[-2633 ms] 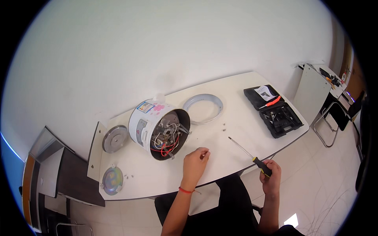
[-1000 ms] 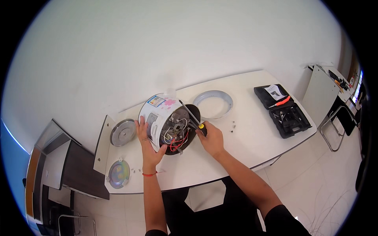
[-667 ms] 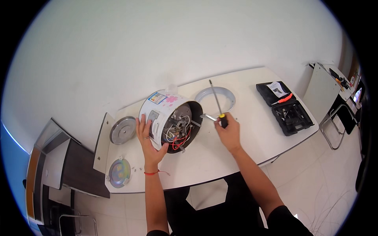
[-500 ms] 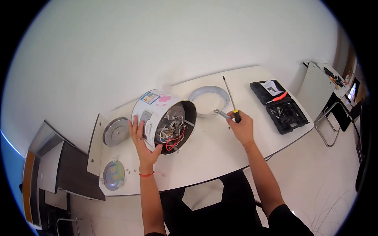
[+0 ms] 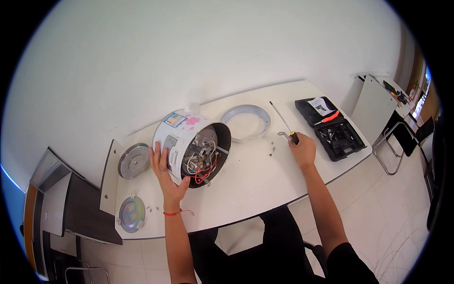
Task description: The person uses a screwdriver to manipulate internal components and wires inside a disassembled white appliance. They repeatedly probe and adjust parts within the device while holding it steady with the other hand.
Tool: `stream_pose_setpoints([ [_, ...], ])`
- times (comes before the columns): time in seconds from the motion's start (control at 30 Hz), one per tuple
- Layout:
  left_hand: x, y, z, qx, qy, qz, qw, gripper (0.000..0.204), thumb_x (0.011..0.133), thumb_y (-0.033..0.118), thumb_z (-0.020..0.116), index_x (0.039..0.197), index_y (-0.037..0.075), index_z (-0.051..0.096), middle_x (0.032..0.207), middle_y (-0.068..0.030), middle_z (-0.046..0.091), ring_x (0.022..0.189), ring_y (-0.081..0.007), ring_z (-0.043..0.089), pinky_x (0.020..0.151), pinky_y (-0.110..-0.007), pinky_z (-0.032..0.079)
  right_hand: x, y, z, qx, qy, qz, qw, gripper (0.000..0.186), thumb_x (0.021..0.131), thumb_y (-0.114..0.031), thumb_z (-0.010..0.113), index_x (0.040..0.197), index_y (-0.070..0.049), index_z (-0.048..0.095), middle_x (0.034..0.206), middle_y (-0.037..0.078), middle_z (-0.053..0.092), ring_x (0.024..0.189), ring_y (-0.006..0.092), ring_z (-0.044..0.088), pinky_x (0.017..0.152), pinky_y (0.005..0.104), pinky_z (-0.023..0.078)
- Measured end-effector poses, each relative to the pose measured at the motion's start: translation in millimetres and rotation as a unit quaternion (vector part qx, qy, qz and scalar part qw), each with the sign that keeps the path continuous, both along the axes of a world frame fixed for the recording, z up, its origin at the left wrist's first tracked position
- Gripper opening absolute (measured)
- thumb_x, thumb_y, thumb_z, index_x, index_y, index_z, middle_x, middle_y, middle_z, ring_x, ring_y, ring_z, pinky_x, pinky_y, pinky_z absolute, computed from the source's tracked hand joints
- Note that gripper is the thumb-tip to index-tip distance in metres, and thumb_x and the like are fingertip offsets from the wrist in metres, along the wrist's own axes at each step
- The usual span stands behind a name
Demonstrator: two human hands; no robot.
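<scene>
Looks like a plain office room in use for small repairs. Has a white wall (image 5: 236, 47) at twelve o'clock, pale floor tiles (image 5: 373, 213) at four, a dark-fronted desk (image 5: 92, 206) at eight, another desk (image 5: 373, 102) between two and three, and a metal-framed chair (image 5: 403, 143) at three. Suggests repair by an open tool case (image 5: 305, 111) toward three and an opened appliance (image 5: 196, 125) toward nine, both on a white table (image 5: 246, 189).

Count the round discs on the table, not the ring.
2: a grey disc left of the white appliance; an iridescent disc nearer the front of the table. Others may hide behind the appliance.
</scene>
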State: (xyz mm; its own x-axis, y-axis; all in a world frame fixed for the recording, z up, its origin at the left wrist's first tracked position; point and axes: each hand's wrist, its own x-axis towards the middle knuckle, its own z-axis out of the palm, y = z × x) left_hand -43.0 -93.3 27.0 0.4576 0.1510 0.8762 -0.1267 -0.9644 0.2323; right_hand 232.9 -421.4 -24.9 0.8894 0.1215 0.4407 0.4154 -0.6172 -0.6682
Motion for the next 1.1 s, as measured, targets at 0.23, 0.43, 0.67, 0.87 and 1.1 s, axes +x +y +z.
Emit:
stream_pose_setpoints([
  [0.23,-1,-1,0,0.003,0.002,0.004,1.0,0.093,0.089,0.069,0.059,0.156,0.01,0.035,0.165,-0.0174,0.028,0.154,-0.0418,0.016,0.123,-0.055,0.013,-8,3,5,-0.089,-0.022,-0.013,0.996,0.019,0.082,-0.019,0.072,0.096,-0.007,0.071,0.093,0.014,0.071,0.088,0.0379,0.068,0.077,0.0472,0.054],
  [0.43,4,-1,-2,-0.019,-0.01,-0.025,0.999,0.09,0.084,0.06,0.067,0.154,0.009,0.04,0.165,-0.0187,0.026,0.153,-0.0449,0.015,0.122,-0.058,0.013,-18,-6,10,0.029,-0.049,-0.023,0.998,0.018,0.089,-0.015,0.064,0.102,-0.002,0.065,0.089,0.018,0.068,0.079,0.0373,0.067,0.071,0.0442,0.054],
  [0.67,3,3,1,-0.079,-0.035,-0.059,0.995,0.103,0.083,0.067,0.068,0.156,0.003,0.032,0.162,-0.0227,0.023,0.15,-0.0376,0.026,0.12,-0.05,0.028,-149,-7,44,0.315,0.286,0.284,0.859,0.035,0.094,-0.004,0.054,0.128,0.001,0.053,0.086,0.004,0.063,0.063,0.0091,0.055,0.054,0.0238,0.044],
  [0.87,6,9,-4,-0.07,-0.017,-0.072,0.995,0.109,0.083,0.073,0.066,0.157,0.003,0.029,0.162,-0.0205,0.023,0.151,-0.0355,0.025,0.121,-0.049,0.025,-205,-3,50,0.203,0.232,0.32,0.896,0.028,0.086,-0.002,0.066,0.114,0.003,0.065,0.081,0.007,0.063,0.067,0.0124,0.054,0.063,0.0265,0.045],
  [1.1,10,7,-13,-0.128,-0.01,-0.095,0.987,0.113,0.084,0.075,0.063,0.157,-0.002,0.023,0.163,-0.0169,0.027,0.15,-0.0314,0.03,0.123,-0.045,0.025,-209,35,44,0.263,0.181,0.355,0.879,0.034,0.086,0.0,0.066,0.119,0.006,0.065,0.085,0.012,0.063,0.069,0.0159,0.054,0.065,0.0257,0.043],
])
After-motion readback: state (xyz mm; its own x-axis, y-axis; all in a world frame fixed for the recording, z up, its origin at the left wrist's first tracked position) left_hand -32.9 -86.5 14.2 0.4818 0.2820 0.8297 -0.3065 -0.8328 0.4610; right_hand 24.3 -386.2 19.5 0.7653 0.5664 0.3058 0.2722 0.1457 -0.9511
